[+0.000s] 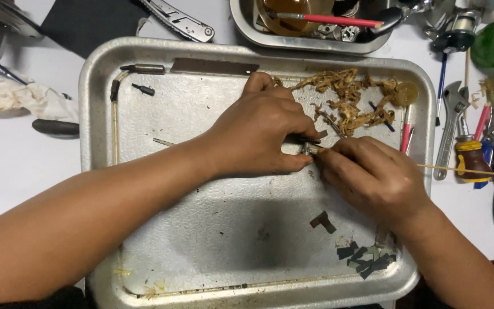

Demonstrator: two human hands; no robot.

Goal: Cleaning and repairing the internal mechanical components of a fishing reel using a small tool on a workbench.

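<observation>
Both hands meet over the middle of a dented metal tray (201, 229). My left hand (261, 134) pinches a small metal part (311, 149) between thumb and fingers. My right hand (373, 177) closes on the same small part from the right, fingertips touching it. A thin yellow rod (464, 170) sticks out to the right from under my right hand. Most of the part is hidden by the fingers.
A heap of brown fibrous scraps (347, 97) lies at the tray's far right, dark tape bits (367, 260) at its near right. A second tray (310, 28) with parts sits behind. A wrench (450, 129), screwdrivers and pliers (178, 20) lie around; a crumpled cloth (18, 97) is left.
</observation>
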